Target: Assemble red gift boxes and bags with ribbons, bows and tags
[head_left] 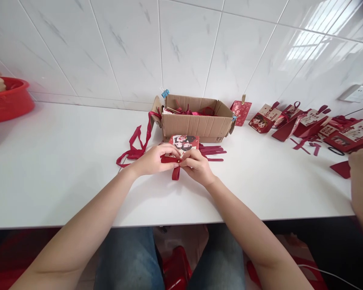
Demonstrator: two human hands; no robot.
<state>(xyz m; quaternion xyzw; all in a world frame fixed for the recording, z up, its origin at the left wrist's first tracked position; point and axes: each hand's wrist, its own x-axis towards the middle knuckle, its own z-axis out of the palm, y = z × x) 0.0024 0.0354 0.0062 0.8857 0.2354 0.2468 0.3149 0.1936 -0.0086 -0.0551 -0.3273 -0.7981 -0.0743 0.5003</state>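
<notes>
My left hand (157, 159) and my right hand (198, 166) meet at the near end of a small gift box (184, 143), red and cream with printed cartoon figures. Both hands are closed, thumbs and fingers pinching where a red strap loop (176, 174) joins the box. Between the fingertips a tiny gold spot shows, too small to make out. My left fingers lie over the box's edge; the right ones pinch at the strap's base. Loose red strips (213, 152) lie just right of the box. A long red ribbon (136, 151) trails to the left.
Behind the gift box stands an open cardboard box (196, 127) holding red ribbons, with blue binder clips (165, 93) on it. A red gift bag (241, 112) leans on the wall. Several finished-looking boxes (311, 123) stand right. Other people's hands show beside a red basket (13, 98) and at far right.
</notes>
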